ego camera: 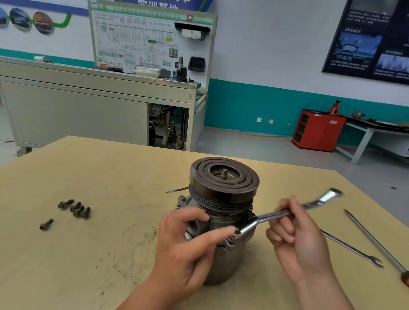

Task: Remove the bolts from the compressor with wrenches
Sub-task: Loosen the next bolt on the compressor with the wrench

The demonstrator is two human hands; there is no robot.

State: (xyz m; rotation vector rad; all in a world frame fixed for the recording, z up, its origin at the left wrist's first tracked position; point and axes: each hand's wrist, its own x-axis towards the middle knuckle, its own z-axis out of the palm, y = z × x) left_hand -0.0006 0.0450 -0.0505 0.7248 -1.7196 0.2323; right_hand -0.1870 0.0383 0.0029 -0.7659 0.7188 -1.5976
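One bolt head (233, 237) barely legible under the ring end of the blurred wrench (269, 216), on the compressor (223, 179) upright on the worktop (103, 173). Clasps its body with the left hand (187, 246); pinches the wrench shank with the right hand (298, 242)

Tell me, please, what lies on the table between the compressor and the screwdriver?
In the head view, an open-ended wrench lies there, beyond the right hand.

Bright, even indoor light; soft shadows; wide-angle edge bending; wrench tip (333, 194) motion-blurred.
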